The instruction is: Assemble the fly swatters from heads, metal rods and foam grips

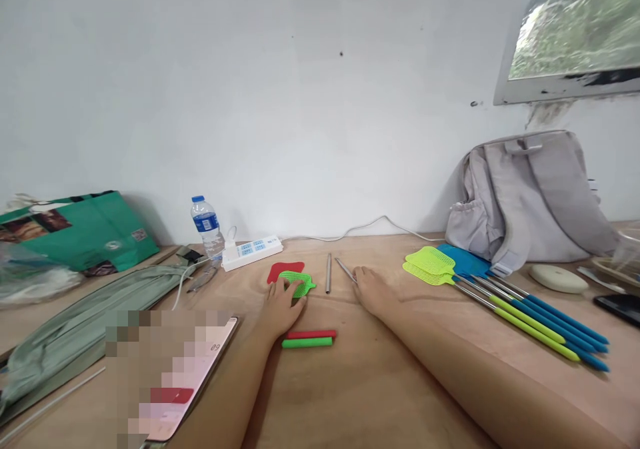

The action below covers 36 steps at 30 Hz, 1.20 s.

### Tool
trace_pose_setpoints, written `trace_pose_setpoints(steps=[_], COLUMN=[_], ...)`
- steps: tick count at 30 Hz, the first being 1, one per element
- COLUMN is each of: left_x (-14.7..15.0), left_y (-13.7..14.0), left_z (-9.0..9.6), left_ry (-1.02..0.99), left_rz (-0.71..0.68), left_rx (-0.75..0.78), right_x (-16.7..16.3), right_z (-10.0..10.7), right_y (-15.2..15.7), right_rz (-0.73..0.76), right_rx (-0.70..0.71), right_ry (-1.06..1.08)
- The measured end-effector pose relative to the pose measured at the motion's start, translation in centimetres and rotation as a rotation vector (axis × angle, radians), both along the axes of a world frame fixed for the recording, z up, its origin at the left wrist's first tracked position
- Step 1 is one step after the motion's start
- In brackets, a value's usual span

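My left hand [286, 308] has its fingers curled over a green fly swatter head [303, 282] lying on the table. A red fly swatter head [286, 270] lies just behind it, partly covered. My right hand [371, 289] is closed on the near end of a thin metal rod [344, 268], which lies slanted on the table. A second metal rod [329, 274] lies between my hands, touched by neither. Nearer to me, a red handle [320, 334] and a green handle [307, 343] lie side by side, loose.
Yellow-green fly swatters [433, 266] and blue fly swatters [565, 322] lie at right, before a grey backpack [540, 189]. At left are a power strip [253, 252], a water bottle [206, 226], a phone [197, 382], a grey-green bag [100, 316] and a green bag [95, 229].
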<state>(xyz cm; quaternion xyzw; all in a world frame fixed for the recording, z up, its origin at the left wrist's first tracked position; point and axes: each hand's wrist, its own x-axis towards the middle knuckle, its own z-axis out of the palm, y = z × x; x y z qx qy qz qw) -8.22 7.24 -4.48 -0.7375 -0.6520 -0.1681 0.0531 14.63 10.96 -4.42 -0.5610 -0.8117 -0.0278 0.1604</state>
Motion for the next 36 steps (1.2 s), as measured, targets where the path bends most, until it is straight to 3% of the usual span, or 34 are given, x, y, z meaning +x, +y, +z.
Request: trace_pose_setpoints(steps=[7, 16, 27, 32, 36], left_x=[0.0, 0.2, -0.2, 0.7, 1.3], left_y=[0.3, 0.0, -0.1, -1.3, -2.2], left_z=[-0.5, 0.4, 0.8, 1.1, 1.5], left_ry=[0.042, 0.074, -0.006, 0.045, 0.119], left_rz=[-0.027, -0.092, -0.093, -0.089, -0.106], left_rx=[0.031, 0.205, 0.488, 0.538, 0.536], right_x=[0.2, 0.9, -0.2, 0.4, 0.4], right_z=[0.0, -0.4, -0.7, -0.5, -0.3], right_y=[0.1, 0.7, -0.5, -0.3, -0.6], right_rz=[-0.073, -0.071, 0.292, 0.458, 0.510], right_rx=[0.035, 0.077, 0.067, 0.052, 0.059], right_ry=[-0.082, -0.087, 0.046, 0.131, 0.183])
